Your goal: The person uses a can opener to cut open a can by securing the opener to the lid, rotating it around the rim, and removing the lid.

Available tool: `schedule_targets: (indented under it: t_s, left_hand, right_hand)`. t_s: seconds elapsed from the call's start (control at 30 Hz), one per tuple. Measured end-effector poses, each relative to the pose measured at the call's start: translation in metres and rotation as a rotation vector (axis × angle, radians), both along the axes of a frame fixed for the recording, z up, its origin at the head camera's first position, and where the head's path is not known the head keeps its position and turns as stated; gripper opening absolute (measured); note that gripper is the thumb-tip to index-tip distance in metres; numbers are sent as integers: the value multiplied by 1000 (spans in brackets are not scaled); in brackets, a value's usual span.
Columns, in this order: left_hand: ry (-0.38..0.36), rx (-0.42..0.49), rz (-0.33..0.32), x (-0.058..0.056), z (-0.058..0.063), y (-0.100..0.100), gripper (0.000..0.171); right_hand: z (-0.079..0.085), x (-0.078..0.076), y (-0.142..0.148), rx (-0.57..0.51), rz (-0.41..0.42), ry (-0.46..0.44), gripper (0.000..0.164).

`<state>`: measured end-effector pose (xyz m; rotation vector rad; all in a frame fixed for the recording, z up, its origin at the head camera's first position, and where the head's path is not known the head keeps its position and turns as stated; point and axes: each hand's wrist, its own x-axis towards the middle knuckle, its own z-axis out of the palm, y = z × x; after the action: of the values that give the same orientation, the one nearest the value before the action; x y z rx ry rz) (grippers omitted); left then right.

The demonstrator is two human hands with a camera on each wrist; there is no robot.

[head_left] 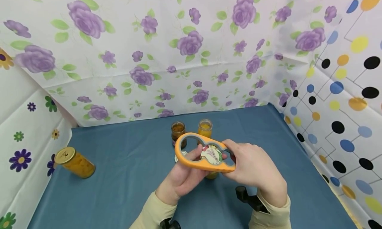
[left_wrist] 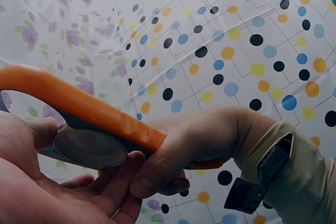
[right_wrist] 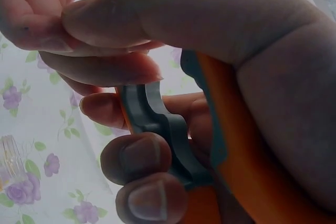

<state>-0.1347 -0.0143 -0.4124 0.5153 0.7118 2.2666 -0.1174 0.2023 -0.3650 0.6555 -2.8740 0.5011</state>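
An orange jar opener (head_left: 191, 163) with grey-lined openings is held up over the table. My right hand (head_left: 253, 162) grips its narrower end, fingers wrapped round both sides. A round jar lid (head_left: 211, 154) with a printed label sits within the opener's middle opening. From below, my left hand (head_left: 186, 179) pinches this lid, its thumb at one edge and its fingers under the other; the left wrist view shows the lid (left_wrist: 90, 148) edge-on beneath the opener's orange side. Part of a yellowish jar (head_left: 211, 175) shows under the opener, mostly hidden.
Behind the hands stand a lidless jar with brown contents (head_left: 178, 128) and a lidless jar with yellow contents (head_left: 205, 126). A pale lid (head_left: 176, 158) lies partly hidden by the opener. Far left is a gold-lidded jar (head_left: 78, 164). Patterned cloth walls (head_left: 167, 89) enclose the blue tabletop (head_left: 125, 189).
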Motion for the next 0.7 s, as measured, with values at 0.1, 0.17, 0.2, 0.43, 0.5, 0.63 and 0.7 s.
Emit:
schedule_targets:
  t_s: [0.1,0.17,0.2,0.43,0.5,0.63,0.7]
  left_hand:
    - [4,7,-6,-1,0,0,50]
    - [5,1,-7,-1,-1,-1,51]
    - [-1,-3,-9,0,-1,-1,51]
    - [-24,-16,-28,0,0,-1,55]
    - [-33,-10,-28,0,0,-2,54]
    - [-39,-13,-32,0,0,-4,56]
    - [-43,-17,-35,0,0,-5,58]
  right_hand:
    - [0,0,0,-1,-2,4,45]
    - [-1,0,0,-5,0,0,46]
    - [-1,0,0,-7,1,-1,47]
    - [-2,0,0,-12,2,3,47]
    - [-3,0,-1,-15,0,5,46]
    - [-3,1,-2,-31,11,3,46]
    - [-3,1,-3,-40,21,5,46]
